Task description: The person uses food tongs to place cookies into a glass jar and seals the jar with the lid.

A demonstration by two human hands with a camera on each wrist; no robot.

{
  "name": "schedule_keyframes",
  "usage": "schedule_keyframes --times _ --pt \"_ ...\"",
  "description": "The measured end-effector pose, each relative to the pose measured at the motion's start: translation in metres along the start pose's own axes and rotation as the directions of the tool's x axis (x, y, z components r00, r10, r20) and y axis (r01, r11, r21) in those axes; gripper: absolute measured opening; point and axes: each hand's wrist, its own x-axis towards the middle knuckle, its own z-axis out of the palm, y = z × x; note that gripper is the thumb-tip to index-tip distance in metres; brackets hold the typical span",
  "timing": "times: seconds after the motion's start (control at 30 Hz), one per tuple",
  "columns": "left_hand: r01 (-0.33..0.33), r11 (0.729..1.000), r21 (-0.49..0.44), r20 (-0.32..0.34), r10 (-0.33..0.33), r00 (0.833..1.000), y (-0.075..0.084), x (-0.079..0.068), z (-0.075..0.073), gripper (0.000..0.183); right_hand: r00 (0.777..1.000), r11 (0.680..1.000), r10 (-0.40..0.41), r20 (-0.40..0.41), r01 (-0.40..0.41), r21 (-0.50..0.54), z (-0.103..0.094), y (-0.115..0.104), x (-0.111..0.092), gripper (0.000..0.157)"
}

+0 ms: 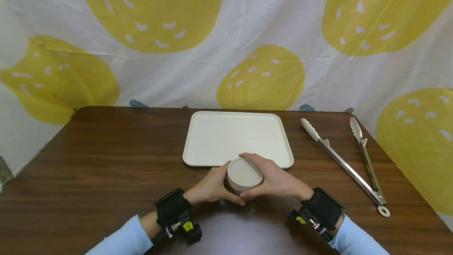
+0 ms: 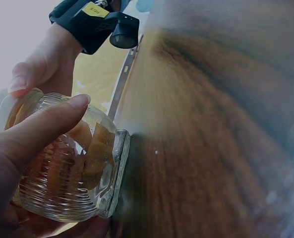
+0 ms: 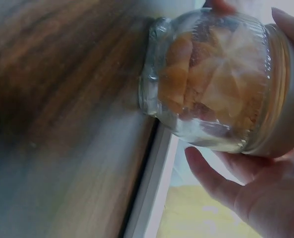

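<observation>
A ridged glass jar (image 2: 67,198) with a pale, round lid (image 1: 245,172) stands upright at the tabletop, in front of the tray. Orange-brown pieces (image 3: 231,84) fill it; their exact kind is unclear. My left hand (image 1: 212,186) grips the jar's glass body, its thumb lying across the ridges in the left wrist view. From the other side my right hand (image 1: 276,180) holds the jar by the lid, fingers and thumb spread around the rim. Part of the left fingers is hidden behind the glass.
Just behind the jar lies a white rectangular tray (image 1: 233,137). To the right, metal tongs (image 1: 348,168) with pale tips lie spread apart on the dark wooden table (image 1: 106,160). A white cloth with yellow fruit shapes (image 1: 262,78) hangs along the table's back edge.
</observation>
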Motion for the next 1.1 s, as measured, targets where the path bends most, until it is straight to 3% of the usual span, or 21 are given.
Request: schedule_keyframes --times 0.4,0.63,0.8,0.93,1.1 --pt "-0.005 1.0 0.024 -0.008 0.005 1.0 -0.001 -0.001 -0.002 0.086 0.975 0.997 0.065 -0.214 -0.074 -0.034 0.02 -0.01 -0.002 0.078" --pt "-0.003 1.0 0.025 -0.022 0.003 1.0 -0.001 -0.002 -0.001 0.086 0.944 0.977 0.149 -0.295 -0.187 -0.107 0.03 -0.02 -0.004 0.08" --pt "-0.012 1.0 0.023 -0.018 0.012 1.0 0.0 -0.002 -0.001 0.087 0.955 0.98 0.117 -0.274 -0.156 -0.124 0.028 -0.02 -0.005 0.083" --pt "-0.01 1.0 0.029 -0.015 0.011 1.0 0.0 -0.001 -0.001 0.087 0.974 0.993 0.093 -0.208 -0.107 -0.054 0.021 -0.013 -0.008 0.091" --pt "0.001 1.0 0.025 -0.014 0.0 1.0 0.002 0.0 0.0 0.087 0.983 0.992 0.122 -0.139 -0.119 0.032 0.014 -0.009 -0.012 0.097"
